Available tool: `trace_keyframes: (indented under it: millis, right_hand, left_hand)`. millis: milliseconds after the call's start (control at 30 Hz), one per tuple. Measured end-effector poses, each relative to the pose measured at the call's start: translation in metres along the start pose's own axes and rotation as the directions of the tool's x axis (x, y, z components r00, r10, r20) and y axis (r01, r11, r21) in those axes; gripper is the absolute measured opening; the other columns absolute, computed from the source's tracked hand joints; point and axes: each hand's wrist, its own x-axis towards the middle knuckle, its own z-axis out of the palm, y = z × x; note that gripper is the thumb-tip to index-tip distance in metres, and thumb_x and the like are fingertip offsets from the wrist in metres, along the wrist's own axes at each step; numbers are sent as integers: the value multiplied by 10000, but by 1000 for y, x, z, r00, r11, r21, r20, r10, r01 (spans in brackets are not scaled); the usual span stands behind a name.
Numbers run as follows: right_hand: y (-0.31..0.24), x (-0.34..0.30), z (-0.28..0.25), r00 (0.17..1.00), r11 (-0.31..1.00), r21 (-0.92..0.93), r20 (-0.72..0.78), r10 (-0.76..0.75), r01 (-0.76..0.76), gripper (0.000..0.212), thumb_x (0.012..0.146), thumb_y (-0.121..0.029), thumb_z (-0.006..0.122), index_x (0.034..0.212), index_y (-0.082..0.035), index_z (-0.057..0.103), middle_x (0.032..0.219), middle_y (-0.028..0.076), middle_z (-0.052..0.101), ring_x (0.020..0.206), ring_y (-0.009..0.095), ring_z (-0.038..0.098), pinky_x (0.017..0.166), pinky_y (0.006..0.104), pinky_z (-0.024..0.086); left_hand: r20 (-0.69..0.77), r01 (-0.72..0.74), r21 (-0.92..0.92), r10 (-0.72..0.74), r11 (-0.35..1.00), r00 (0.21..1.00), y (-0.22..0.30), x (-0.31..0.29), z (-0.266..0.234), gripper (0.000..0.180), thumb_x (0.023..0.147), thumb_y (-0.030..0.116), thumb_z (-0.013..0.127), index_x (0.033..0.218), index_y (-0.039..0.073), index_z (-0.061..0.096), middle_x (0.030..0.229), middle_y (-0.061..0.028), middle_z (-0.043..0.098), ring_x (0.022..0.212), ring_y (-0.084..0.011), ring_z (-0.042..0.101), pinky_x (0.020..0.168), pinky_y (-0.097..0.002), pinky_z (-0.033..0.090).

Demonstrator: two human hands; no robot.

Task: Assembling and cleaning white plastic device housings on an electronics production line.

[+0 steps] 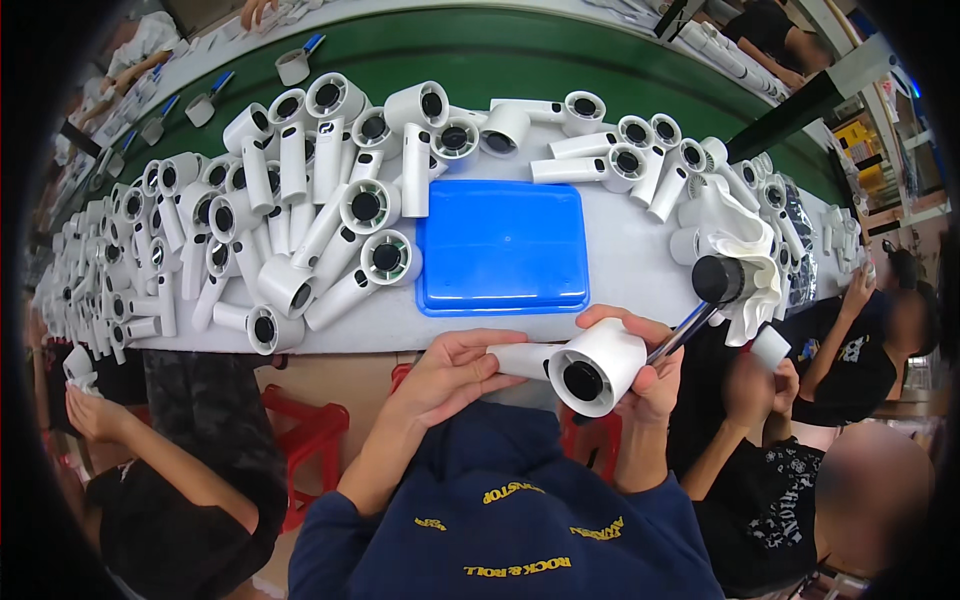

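Note:
A white handheld fan [618, 352] with a dark round centre is held just off the table's near edge, its round head to the right and its handle to the left. My left hand [450, 378] pinches the handle's end between thumb and fingers. Around the fan head, my right hand [655, 388] is closed, fingers on top and thumb at its side. A shiny metal rod with a black cylindrical end [718, 278] slants up from beside my right hand; whether that hand grips it, I cannot tell. Beyond the fan lies a blue plastic tray [505, 245].
Many white fans [365, 207] crowd the table's left side, with several more at the back right. A crumpled white cloth [755, 255] is near the black rod end. Behind runs a green conveyor belt [420, 50] carrying fan parts. Co-workers sit either side, near red stools [310, 440].

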Motion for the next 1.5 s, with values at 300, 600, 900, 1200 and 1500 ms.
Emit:
trace_keyframes:
  millis: [300,600,900,1200,1500]
  right_hand:
    - [9,0,8,997,972,-234,-71,18,-34,424,958,-281,717,1238,34,675,1274,411,591,710,159,646,552,237,484]
    - [50,3,-13,949,902,-294,-103,299,-316,539,1022,-275,645,1298,174,532,1231,307,664,372,25,391,321,204,233]
    - [55,17,-47,964,945,-194,-88,252,-265,259,1067,-169,544,1183,59,580,1001,292,704,324,39,280,303,215,195]
    - [49,-15,-45,942,908,-258,-149,300,-330,201,1035,-151,574,1116,24,630,809,231,723,331,51,311,321,221,214]
    - [36,-15,-29,858,823,-243,-113,502,-513,230,1021,-96,591,1169,46,696,773,77,734,450,7,414,423,186,291]
  left_hand:
    - [76,-78,607,40,791,996,10,-30,-3,438,954,69,694,1371,-27,597,1284,-116,678,1081,-148,661,956,-294,530]
    - [-12,-88,687,133,722,991,36,-116,3,468,981,92,654,1408,-39,513,1005,-103,750,884,-110,698,766,-276,552]
    - [-146,58,985,968,161,-206,176,-261,-94,383,994,111,653,1344,-42,630,1030,-40,668,851,-75,634,720,-246,496]
    - [-31,647,762,1000,22,2,225,-281,-185,320,965,211,647,1213,17,705,1145,-195,737,1075,-288,710,941,-377,524]
    - [92,695,703,988,-151,121,211,-272,-193,294,998,193,650,1219,3,693,1048,-162,732,934,-278,681,871,-365,525]
